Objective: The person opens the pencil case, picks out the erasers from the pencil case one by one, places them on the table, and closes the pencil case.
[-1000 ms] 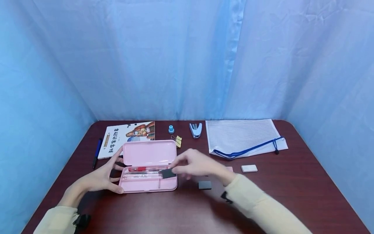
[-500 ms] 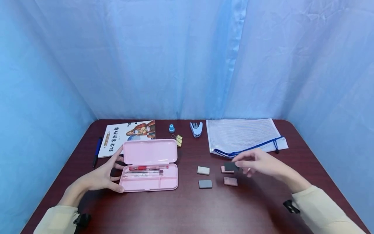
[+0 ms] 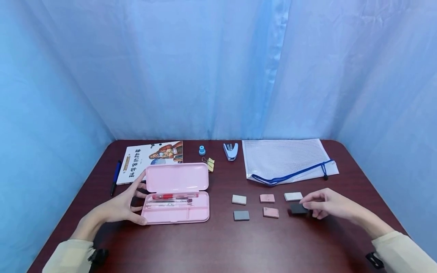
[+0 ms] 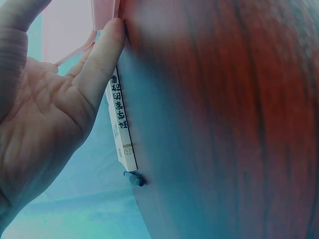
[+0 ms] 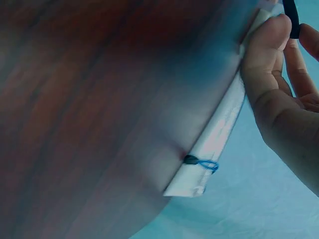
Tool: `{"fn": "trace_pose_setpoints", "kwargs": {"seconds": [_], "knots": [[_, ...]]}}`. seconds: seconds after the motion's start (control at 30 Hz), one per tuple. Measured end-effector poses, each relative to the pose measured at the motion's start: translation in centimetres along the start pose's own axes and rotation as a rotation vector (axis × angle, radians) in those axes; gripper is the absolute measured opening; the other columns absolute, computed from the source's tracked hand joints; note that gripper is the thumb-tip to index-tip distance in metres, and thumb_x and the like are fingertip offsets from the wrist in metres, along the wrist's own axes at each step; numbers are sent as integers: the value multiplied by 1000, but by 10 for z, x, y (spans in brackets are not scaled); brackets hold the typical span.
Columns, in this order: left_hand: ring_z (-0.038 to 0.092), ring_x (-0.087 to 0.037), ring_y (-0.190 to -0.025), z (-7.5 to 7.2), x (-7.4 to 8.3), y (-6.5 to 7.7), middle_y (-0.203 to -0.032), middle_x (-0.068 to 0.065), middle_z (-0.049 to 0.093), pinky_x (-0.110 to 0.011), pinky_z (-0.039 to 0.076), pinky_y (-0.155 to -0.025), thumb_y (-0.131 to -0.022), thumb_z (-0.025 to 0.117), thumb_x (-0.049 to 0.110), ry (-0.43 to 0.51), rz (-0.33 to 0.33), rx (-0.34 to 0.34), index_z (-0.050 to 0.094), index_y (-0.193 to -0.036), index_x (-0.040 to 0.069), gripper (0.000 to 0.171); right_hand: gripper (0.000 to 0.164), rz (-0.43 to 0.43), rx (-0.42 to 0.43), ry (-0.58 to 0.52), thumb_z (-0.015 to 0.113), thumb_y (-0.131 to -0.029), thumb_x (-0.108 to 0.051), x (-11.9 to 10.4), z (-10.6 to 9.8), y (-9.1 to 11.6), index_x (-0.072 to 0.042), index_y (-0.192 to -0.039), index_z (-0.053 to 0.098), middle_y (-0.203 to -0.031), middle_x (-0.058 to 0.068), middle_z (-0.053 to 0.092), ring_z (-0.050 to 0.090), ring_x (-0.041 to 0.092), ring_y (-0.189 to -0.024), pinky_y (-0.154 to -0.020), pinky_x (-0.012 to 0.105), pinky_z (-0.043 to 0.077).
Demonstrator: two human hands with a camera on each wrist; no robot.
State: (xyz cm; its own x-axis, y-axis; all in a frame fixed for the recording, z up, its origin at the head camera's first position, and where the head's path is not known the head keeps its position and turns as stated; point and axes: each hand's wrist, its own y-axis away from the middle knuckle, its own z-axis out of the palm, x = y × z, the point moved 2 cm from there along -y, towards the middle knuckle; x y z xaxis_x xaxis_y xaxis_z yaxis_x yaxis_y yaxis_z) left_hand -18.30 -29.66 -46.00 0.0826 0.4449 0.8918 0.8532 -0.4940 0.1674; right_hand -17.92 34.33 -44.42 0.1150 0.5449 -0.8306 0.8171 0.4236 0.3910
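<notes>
A pink pencil case (image 3: 164, 217) lies with its lid up on the table and holds several pens (image 3: 170, 201). My left hand (image 3: 117, 206) spreads its fingers along the case's left side, thumb at the front corner and fingers by the lid. My right hand (image 3: 336, 204) pinches a black eraser (image 3: 298, 208), low over the table; whether it touches the table cannot be told. Just behind that eraser lies a white one (image 3: 293, 196). To the left lie two pink erasers (image 3: 271, 212), a pale eraser (image 3: 239, 199) and a grey eraser (image 3: 241, 215).
A book (image 3: 136, 151) lies behind the case, with a dark blue pen (image 3: 115, 178) beside it. Along the back are a small blue-capped item (image 3: 202, 150), a yellow binder clip (image 3: 210, 164), a light blue stapler (image 3: 230, 152) and a white mesh pouch (image 3: 283, 157) with a blue cord.
My right hand has carried the black eraser from above the pencil case rightward past the pink erasers to the front of the white one. The left hand stays at the case.
</notes>
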Motion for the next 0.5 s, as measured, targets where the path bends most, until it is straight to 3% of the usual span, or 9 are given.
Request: {"fn": "trace_pose_setpoints", "kwargs": {"seconds": [0.3,0.5], "knots": [[37,-42,-130,1,0,-5,-144,-20,25,-52,55,-94,-72,93,18,-16,-6,5,-9,-162,35,137,40,56,25,6,64,-101,-24,23,-7,2,8,-127,64,-88,11,66,65,24,-76,-64,35,58],[38,-42,-130,1,0,4,-144,-20,25,-52,54,-95,-72,93,17,-7,-18,7,-9,-162,34,137,40,43,17,-11,64,-101,-23,27,-2,-2,9,-124,63,-90,11,67,66,24,-76,-64,36,59]]}}
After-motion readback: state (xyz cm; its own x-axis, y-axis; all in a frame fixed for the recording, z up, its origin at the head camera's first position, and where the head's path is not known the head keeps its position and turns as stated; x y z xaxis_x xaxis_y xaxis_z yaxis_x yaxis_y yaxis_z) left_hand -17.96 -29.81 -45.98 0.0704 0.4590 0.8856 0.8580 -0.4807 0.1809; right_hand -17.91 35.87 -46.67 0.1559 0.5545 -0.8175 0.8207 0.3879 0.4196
